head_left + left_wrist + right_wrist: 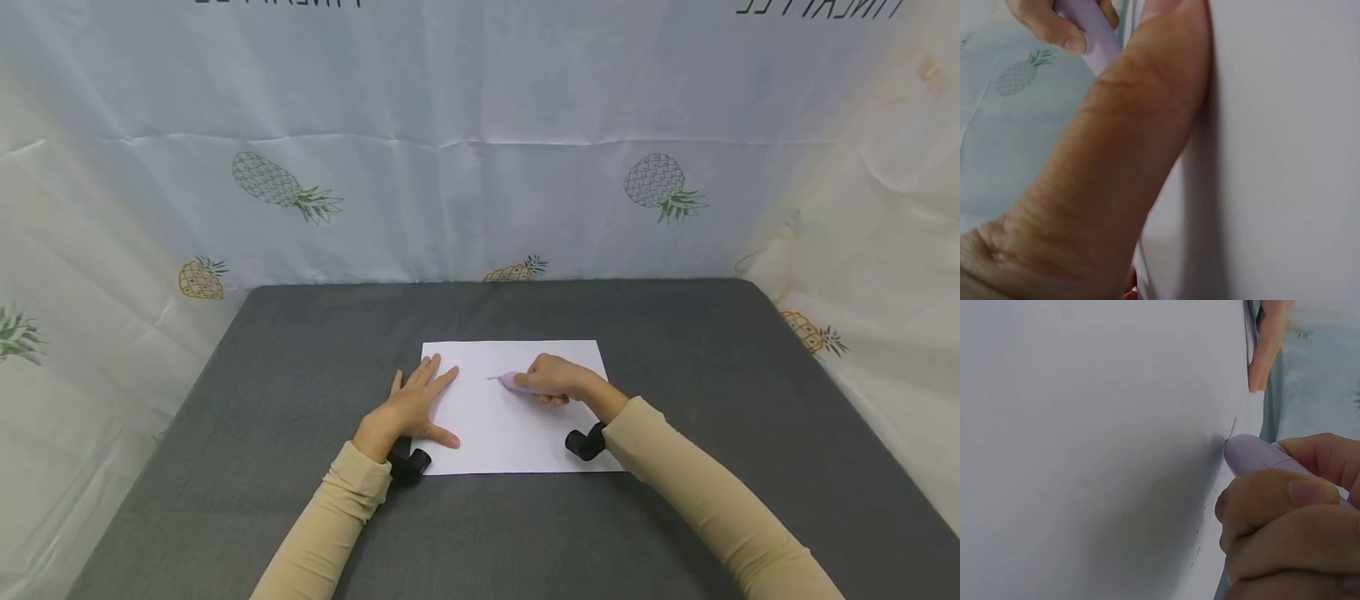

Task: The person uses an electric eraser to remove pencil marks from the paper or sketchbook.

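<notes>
A white sheet of paper lies on the dark grey table. My left hand rests on its left part with the fingers spread; in the left wrist view the thumb lies along the paper. My right hand grips a thick lavender pen-shaped eraser, its tip down at the paper. From that tip a short thin dark line runs to the left. In the right wrist view the fingers curl round the eraser, and small dark specks dot the paper nearby.
The dark grey tabletop extends around the sheet. Behind it hangs a pale curtain printed with pineapples, with more cloth at both sides. Black wrist devices sit near the paper's lower corners.
</notes>
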`<state>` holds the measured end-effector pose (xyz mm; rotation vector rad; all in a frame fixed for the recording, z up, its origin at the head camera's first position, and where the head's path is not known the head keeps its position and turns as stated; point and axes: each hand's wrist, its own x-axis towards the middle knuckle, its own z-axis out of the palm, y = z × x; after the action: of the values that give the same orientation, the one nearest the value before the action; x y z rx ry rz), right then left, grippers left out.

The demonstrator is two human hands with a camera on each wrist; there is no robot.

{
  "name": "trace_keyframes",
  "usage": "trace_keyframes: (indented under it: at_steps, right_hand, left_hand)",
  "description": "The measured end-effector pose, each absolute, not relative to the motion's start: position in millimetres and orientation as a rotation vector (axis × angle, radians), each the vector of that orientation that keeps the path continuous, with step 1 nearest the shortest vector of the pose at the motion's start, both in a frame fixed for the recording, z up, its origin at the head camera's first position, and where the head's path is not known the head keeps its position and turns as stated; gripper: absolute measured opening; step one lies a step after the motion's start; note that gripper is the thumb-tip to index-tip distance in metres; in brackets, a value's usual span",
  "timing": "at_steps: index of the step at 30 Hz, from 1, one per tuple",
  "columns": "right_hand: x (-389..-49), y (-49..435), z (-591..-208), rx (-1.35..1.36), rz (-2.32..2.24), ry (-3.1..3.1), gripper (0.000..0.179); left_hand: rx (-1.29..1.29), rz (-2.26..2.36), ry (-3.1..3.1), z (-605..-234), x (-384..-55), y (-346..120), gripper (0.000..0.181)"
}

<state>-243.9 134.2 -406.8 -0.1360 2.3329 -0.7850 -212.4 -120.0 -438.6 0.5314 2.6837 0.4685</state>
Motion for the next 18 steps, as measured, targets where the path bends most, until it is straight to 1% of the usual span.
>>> trace_keyframes:
  at_steps: [13, 18]
  right_hand:
    - [-243.5, 134.9, -405.8, -0.126, -0.792, 2.329, 0.046]
    - [-243.8, 135.2, -404.5, -0.127, -0.788, 2.327, 0.044]
  left_hand:
    - [0.525, 0.469, 2.677, -436.6, -211.9, -119.3, 0.114]
    - [0.52, 0.464, 2.678, -435.2, -211.5, -118.9, 0.114]
